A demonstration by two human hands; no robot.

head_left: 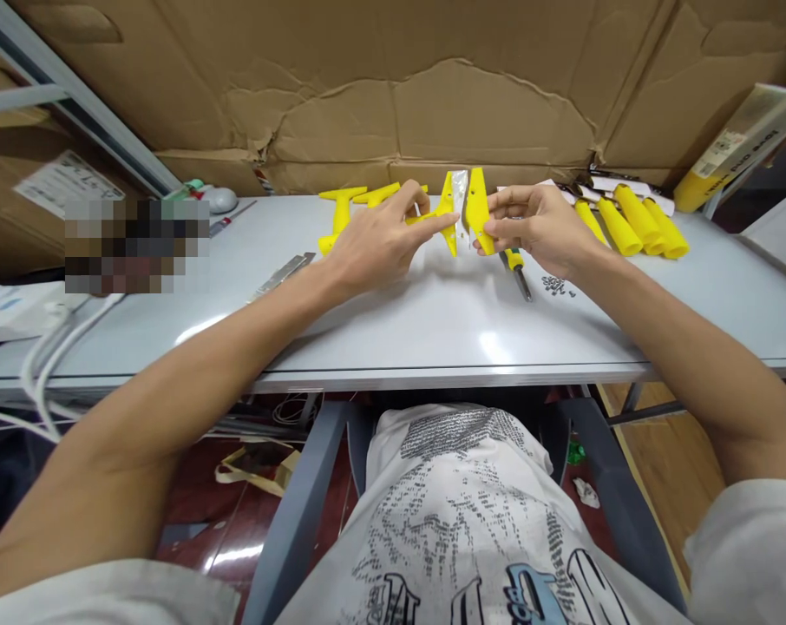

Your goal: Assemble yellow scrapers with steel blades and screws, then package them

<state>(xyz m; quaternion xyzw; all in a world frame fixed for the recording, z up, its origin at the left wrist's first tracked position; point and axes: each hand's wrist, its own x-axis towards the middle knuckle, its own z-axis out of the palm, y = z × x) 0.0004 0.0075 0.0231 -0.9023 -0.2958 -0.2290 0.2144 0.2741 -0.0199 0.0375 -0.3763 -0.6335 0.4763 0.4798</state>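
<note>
My left hand is closed on a yellow plastic scraper handle, its fingers wrapped around the stem. Against the wide head of that handle stands a thin metal blade, and my left index fingertip touches it. In my right hand, a yellow plastic plate with small holes is pinched between thumb and fingers. The plate faces the blade with a narrow gap between them. Below my right hand lies a screwdriver with a yellow and dark handle, next to a small pile of screws.
More T-shaped yellow handles lie behind my left hand. Flat metal blades rest left of my forearm. Several yellow tubular pieces lie at the right. Cardboard walls the back; white cables hang at the table's left.
</note>
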